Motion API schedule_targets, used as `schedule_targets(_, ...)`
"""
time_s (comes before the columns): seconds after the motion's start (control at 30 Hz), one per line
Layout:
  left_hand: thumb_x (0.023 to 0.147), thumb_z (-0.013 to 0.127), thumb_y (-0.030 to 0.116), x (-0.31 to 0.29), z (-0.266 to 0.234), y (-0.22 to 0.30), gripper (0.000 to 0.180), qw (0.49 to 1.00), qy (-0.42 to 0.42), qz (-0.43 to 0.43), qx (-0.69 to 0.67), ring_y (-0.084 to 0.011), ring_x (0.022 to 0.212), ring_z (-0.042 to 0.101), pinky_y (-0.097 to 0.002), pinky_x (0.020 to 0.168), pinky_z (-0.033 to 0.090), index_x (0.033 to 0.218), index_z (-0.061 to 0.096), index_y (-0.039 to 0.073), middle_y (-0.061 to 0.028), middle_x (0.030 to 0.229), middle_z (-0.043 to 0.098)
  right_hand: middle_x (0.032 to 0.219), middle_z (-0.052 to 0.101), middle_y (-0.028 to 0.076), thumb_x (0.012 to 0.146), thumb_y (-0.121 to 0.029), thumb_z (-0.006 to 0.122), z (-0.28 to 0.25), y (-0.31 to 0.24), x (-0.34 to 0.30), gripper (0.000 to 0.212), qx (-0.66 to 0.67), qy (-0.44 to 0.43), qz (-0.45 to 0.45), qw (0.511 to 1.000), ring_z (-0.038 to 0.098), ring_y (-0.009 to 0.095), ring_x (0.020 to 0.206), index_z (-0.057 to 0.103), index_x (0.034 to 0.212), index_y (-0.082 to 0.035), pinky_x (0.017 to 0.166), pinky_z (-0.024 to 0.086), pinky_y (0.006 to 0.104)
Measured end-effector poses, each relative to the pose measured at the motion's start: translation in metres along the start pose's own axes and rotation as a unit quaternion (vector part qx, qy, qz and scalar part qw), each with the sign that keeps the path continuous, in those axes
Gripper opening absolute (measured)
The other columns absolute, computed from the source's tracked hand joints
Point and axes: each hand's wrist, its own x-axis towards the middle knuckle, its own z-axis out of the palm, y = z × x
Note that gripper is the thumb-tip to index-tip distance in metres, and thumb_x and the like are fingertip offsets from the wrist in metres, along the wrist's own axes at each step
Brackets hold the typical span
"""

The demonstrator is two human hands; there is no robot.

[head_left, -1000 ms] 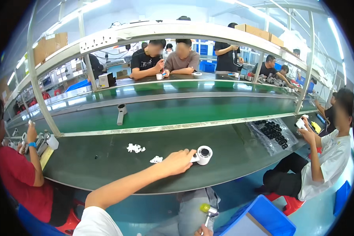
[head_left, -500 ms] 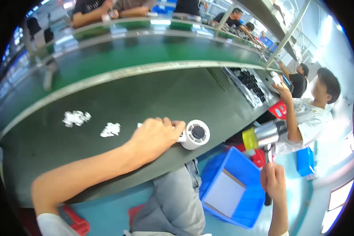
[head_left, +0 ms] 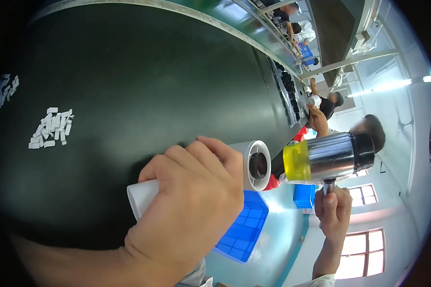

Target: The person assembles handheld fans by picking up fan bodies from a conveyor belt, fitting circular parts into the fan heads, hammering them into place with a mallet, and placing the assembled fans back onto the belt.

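My left hand [head_left: 191,201] is wrapped around a white cylinder [head_left: 254,165] that lies on its side on the dark green bench [head_left: 143,81]. Its flanged open end with a dark bore points right. My right hand [head_left: 333,213] grips the handle of a mallet [head_left: 328,157] with a shiny metal head and a yellow translucent face. The yellow face sits a short way right of the cylinder's open end, level with it and not touching.
Two heaps of small white blocks [head_left: 50,126] lie on the bench to the left. A blue crate [head_left: 242,229] stands below the bench edge. A row of dark parts [head_left: 287,91] lies further along, where other people [head_left: 325,107] sit working.
The view has closed in on the cylinder. My right hand has lifted the mallet from beside the blue crate up to the level of the cylinder's open end. My left hand keeps its hold.
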Motion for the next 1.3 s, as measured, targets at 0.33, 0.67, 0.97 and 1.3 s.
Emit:
schedule_targets(0.33, 0.07, 0.06, 0.006, 0.002, 0.0, 0.01, 0.02, 1.0, 0.009, -0.019, 0.017, -0.016, 0.048, 0.042, -0.0312, 0.042, 0.034, 0.087, 0.059, -0.004, -0.0059, 0.056, 0.043, 0.05, 0.045, 0.009, 0.093, -0.04, 0.057, 0.004, 0.001, 0.0, 0.046, -0.129, 0.01, -0.033, 0.991, 0.039, 0.023, 0.043, 0.052, 0.069, -0.002, 0.046, 0.029, 0.0319)
schedule_targets(0.67, 0.071, 0.059, 0.008, 0.0, 0.0, 0.012, 0.02, 0.999, -0.016, -0.025, 0.014, -0.0155, 0.051, 0.043, -0.0295, 0.044, 0.035, 0.086, 0.058, -0.005, -0.0056, 0.059, 0.044, 0.05, 0.041, 0.002, 0.097, -0.055, 0.039, 0.012, -0.007, -0.005, 0.059, -0.164, 0.025, 0.0, 0.986, 0.036, 0.016, 0.049, 0.041, 0.063, -0.006, 0.061, 0.029, 0.0334)
schedule_targets(0.97, 0.07, 0.06, 0.008, 0.003, -0.004, 0.013, 0.019, 0.999, -0.01, -0.015, 0.045, -0.0133, 0.052, 0.042, -0.0268, 0.046, 0.034, 0.085, 0.057, -0.003, -0.0032, 0.06, 0.042, 0.057, 0.045, 0.008, 0.096, -0.053, 0.044, 0.005, -0.004, -0.017, 0.057, -0.17, 0.006, 0.056, 0.984, 0.037, 0.023, 0.059, 0.045, 0.064, -0.005, 0.063, 0.03, 0.0357)
schedule_targets(1.3, 0.072, 0.06, 0.005, 0.003, -0.001, 0.014, 0.018, 0.999, -0.004, -0.022, 0.03, -0.0137, 0.054, 0.044, -0.026, 0.046, 0.037, 0.087, 0.056, -0.003, -0.0037, 0.062, 0.042, 0.059, 0.047, 0.004, 0.096, -0.048, 0.047, 0.024, -0.004, -0.014, 0.052, -0.135, -0.028, 0.087, 0.987, 0.042, 0.022, 0.068, 0.052, 0.067, -0.006, 0.069, 0.035, 0.0356)
